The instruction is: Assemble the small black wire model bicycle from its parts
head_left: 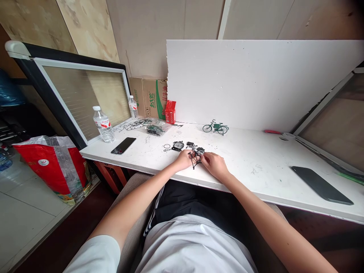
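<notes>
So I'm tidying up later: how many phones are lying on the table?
2. One phone lies at the table's left end near the water bottle; the other phone lies at the right end near the front edge. None seems hidden.

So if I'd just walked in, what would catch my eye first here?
Probably the two hands meeting at the white table's near edge: the left hand and right hand both pinch a small dark model bicycle frame. Behind them stands a finished green model bicycle, before a big white foam board.
</notes>
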`<state>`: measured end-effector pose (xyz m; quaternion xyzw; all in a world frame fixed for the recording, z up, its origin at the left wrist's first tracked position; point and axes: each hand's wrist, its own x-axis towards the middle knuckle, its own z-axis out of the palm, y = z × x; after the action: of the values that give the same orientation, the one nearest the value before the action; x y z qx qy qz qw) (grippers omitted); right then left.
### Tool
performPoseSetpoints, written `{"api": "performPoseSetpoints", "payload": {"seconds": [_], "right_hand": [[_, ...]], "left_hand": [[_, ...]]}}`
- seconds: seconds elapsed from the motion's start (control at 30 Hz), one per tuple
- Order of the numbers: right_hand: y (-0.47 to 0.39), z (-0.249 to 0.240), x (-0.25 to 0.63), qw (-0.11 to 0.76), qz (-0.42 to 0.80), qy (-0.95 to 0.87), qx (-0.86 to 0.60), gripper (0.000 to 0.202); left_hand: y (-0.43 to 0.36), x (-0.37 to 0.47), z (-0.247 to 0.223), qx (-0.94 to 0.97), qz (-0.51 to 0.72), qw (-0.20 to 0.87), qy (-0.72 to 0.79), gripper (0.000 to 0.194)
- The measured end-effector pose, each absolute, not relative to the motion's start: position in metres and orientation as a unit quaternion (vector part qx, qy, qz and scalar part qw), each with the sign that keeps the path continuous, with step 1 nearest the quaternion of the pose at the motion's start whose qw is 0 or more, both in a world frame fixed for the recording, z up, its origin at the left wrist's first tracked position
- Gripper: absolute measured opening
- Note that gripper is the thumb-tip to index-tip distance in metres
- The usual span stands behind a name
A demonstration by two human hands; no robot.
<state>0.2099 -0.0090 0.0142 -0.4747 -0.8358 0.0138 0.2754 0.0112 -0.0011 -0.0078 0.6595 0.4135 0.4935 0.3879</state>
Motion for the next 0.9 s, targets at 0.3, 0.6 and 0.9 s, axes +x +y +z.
{"api": "performPoseSetpoints", "payload": {"seconds": [0.3, 0.6, 0.9], "right_hand": [[-0.012, 0.017, 0.209, 0.279, 0.023, -0.829, -0.484, 0.037], [-0.012, 0.017, 0.208, 0.285, 0.025, -0.827, -0.485, 0.025], [-0.010, 0.015, 0.209, 0.270, 0.004, -0.831, -0.486, 0.039]], "left_hand": [[0.005, 0.011, -0.014, 0.651, 0.503, 0.407, 0.397, 0.047], [0.001, 0.011, -0.009, 0.649, 0.501, 0.403, 0.405, 0.046], [0.002, 0.013, -0.009, 0.646, 0.504, 0.414, 0.398, 0.044]]}}
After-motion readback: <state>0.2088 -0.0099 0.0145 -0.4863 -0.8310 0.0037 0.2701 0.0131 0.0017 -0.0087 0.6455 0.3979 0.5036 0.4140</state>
